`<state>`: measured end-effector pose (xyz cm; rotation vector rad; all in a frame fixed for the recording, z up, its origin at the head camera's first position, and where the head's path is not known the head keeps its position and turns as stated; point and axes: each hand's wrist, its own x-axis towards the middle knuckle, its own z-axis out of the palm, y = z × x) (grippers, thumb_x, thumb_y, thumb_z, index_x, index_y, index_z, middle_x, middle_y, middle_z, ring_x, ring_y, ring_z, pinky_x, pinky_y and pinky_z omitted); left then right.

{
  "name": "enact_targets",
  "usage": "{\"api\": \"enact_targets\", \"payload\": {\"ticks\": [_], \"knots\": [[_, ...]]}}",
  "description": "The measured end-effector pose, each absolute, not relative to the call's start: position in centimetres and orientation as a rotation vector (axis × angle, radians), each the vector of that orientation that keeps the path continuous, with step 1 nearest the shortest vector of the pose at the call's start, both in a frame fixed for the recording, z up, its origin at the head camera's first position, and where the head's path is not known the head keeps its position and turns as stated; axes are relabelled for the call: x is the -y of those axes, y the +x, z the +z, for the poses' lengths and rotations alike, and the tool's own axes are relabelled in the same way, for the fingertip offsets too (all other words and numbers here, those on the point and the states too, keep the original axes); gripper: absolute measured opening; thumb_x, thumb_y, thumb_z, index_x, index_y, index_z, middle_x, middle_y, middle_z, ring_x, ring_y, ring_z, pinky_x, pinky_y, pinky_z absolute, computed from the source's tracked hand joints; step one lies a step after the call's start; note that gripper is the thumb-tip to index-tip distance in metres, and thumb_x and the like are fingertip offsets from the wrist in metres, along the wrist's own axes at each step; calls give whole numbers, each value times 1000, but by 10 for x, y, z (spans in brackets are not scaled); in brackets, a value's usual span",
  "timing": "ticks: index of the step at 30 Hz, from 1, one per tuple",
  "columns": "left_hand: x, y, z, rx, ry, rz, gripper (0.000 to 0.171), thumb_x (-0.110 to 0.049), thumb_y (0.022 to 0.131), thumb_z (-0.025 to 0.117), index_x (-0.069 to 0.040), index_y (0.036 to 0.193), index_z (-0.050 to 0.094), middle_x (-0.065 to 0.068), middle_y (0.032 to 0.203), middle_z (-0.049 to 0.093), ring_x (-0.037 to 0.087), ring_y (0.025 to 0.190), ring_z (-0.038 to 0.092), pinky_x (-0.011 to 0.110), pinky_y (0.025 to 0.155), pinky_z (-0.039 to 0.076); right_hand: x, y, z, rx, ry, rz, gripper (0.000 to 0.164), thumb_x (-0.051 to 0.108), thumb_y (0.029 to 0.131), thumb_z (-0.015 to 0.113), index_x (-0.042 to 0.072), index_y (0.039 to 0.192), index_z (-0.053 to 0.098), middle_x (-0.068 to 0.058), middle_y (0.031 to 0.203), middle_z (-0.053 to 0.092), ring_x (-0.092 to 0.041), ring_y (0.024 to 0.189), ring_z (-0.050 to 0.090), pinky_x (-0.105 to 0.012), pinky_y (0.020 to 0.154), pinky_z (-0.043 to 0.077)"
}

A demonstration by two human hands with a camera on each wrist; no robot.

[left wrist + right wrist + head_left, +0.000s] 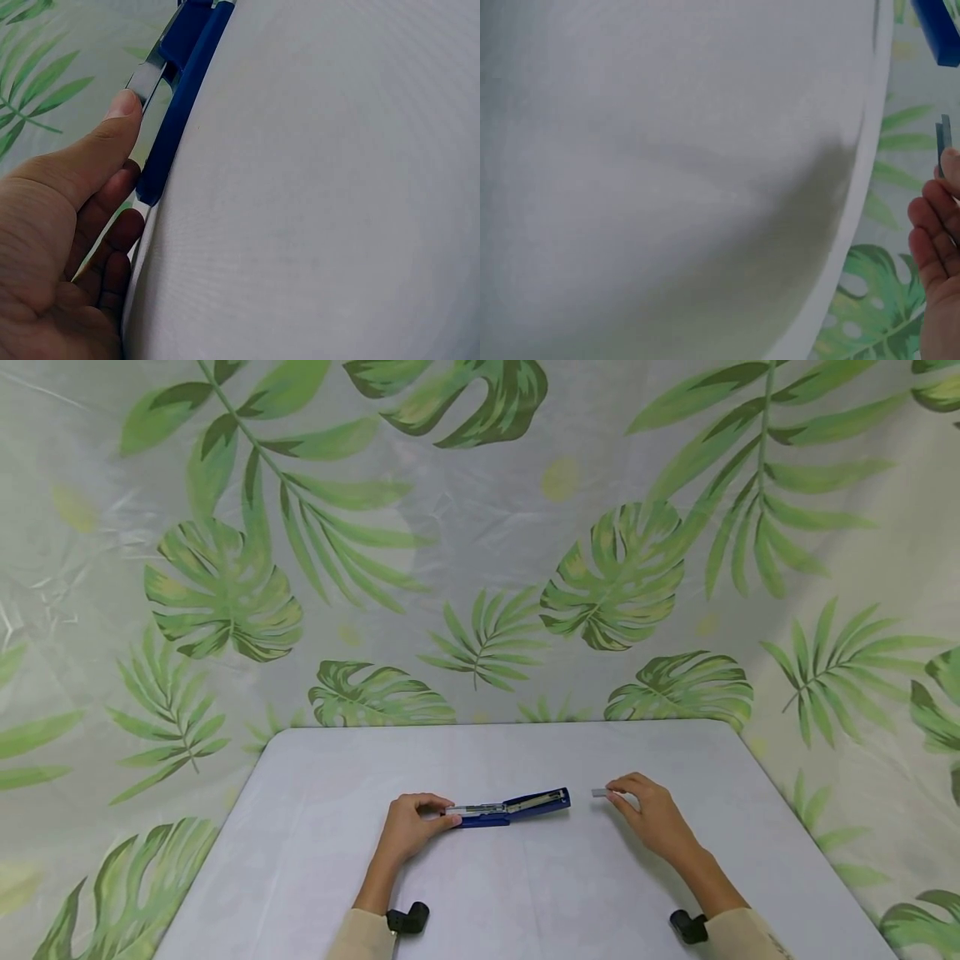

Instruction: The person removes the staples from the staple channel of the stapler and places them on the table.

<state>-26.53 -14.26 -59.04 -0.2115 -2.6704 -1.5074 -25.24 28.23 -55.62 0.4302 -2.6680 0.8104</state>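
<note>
A blue stapler (486,821) lies opened out on the table, its metal magazine facing up and its top arm (555,802) swung over to the right. My left hand (408,827) grips the stapler's left end. The left wrist view shows the thumb on the metal magazine end (142,79), above the blue base (176,112); some fingers are partly hidden behind. To the right of the stapler, my right hand (652,818) pinches a short grey strip of staples (599,792) between thumb and fingers. That staple strip (943,139) is apart from the stapler's blue end (939,37).
A white-covered table (525,893) with rounded far corners lies under both hands. Behind it hangs a leaf-patterned curtain (480,527). Each wrist wears a small black camera (408,918).
</note>
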Motion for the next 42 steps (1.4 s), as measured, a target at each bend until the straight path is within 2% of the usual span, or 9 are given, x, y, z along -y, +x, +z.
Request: {"api": "enact_targets", "payload": {"ticks": [21, 29, 42], "knots": [[142, -264, -590, 2652, -244, -1521, 25, -41, 77, 91, -25, 95, 83, -6, 92, 78, 12, 93, 69, 39, 89, 54, -298, -253, -571, 2743, 447, 751, 16, 9, 90, 78, 4, 105, 79, -8, 104, 75, -33, 101, 72, -50, 87, 57], [142, -264, -590, 2636, -245, -1538, 23, -40, 77, 91, -26, 94, 82, -8, 90, 77, 11, 91, 70, 34, 86, 54, -300, -254, -573, 2795, 414, 710, 15, 11, 91, 78, 7, 105, 79, -4, 101, 75, -30, 99, 71, -49, 88, 56], [142, -263, -588, 2644, -242, -1524, 24, -40, 78, 91, -24, 95, 83, -6, 92, 78, 11, 93, 70, 36, 87, 54, -301, -255, -574, 2809, 417, 706, 12, 11, 91, 78, 7, 103, 79, -3, 99, 74, -29, 98, 71, -49, 88, 56]]}}
